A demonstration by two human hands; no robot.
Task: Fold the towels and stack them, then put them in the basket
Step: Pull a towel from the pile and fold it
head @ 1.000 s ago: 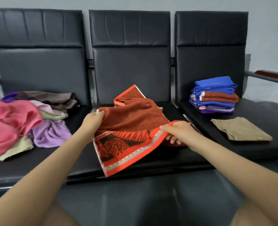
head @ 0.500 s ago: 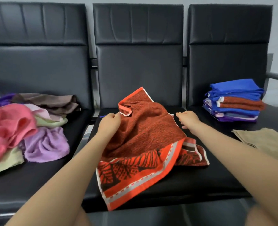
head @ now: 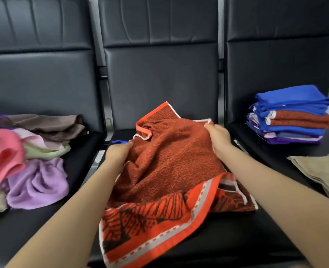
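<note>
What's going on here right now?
A person is working on an orange towel on the middle seat. The left hand grips its left side and the right hand pinches a far corner; it is still rumpled, not folded. Unfolded towels lie heaped on the left seat, and a folded stack and a tan cloth sit on the right. No basket is in view.

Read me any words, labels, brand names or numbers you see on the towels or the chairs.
None: no readable text anywhere.
The orange-red towel held by the left hand and right hand shows only a leaf pattern and dashed border.
The folded stack and black chairs carry no visible labels.
</note>
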